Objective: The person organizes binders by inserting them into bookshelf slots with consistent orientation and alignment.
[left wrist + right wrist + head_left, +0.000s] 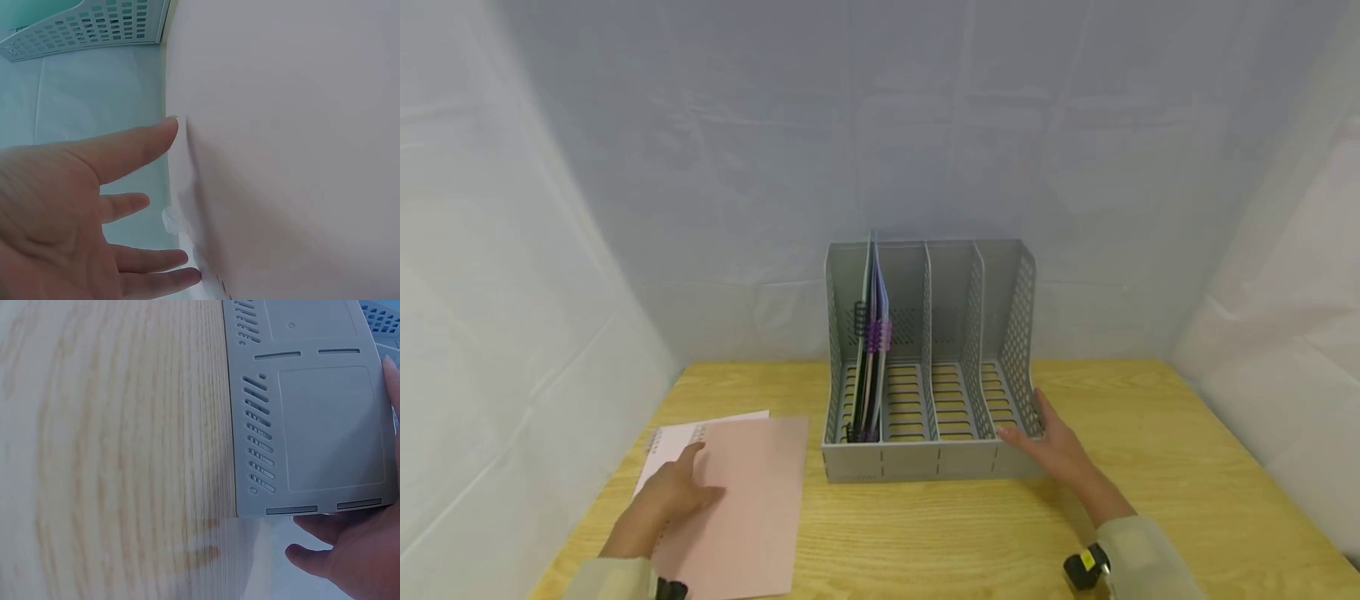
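Note:
Two spiral notebooks lie overlapped on the left of the table: a pink one [760,500] on top and a paler one [662,450] partly hidden under it. Over the pink notebook's spiral side is my left hand [679,490], its thumb and fingers spread, holding nothing. In the left wrist view, the thumb [150,140] points at the pink cover. At the front right corner of a grey file organizer [917,461], my right hand [1060,450] grips it, thumb over the front rim and fingers along the side wall. Several ring-bound notebooks [883,287] stand upright in its leftmost compartment.
The wooden table [925,542] carries everything, and its right edge slopes off toward a white sheet [1285,333]. More white sheeting [737,167] hangs behind the organizer and on the left. A black wrist camera [1084,568] sits by the right sleeve.

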### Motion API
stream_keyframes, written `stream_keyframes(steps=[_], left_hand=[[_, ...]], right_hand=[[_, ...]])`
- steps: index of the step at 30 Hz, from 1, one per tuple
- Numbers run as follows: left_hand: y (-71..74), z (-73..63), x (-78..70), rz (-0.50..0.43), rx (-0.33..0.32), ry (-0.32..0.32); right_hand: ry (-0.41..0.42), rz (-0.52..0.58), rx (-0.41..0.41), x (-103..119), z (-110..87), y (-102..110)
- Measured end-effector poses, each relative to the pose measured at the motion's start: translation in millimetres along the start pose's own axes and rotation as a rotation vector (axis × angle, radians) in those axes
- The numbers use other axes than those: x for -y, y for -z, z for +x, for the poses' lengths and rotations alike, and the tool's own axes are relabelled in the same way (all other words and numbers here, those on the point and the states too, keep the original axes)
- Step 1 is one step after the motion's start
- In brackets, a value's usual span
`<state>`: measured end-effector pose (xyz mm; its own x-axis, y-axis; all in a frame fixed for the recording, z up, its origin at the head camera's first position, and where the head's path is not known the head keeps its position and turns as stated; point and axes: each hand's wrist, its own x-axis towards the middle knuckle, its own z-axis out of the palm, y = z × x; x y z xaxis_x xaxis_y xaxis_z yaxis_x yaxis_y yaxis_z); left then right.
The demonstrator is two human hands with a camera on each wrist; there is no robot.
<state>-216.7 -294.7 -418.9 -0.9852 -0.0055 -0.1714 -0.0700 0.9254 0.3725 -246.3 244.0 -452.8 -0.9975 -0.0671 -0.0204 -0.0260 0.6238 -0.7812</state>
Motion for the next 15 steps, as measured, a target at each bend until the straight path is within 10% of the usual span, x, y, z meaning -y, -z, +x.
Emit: stream_keyframes(steps=[15], left_hand=[[0.7, -2.1, 4.0, 0.070, -0.027, 0.014]], right_hand=[[-0.005, 0.021, 0.013, -2.0, 0.7, 1.1]])
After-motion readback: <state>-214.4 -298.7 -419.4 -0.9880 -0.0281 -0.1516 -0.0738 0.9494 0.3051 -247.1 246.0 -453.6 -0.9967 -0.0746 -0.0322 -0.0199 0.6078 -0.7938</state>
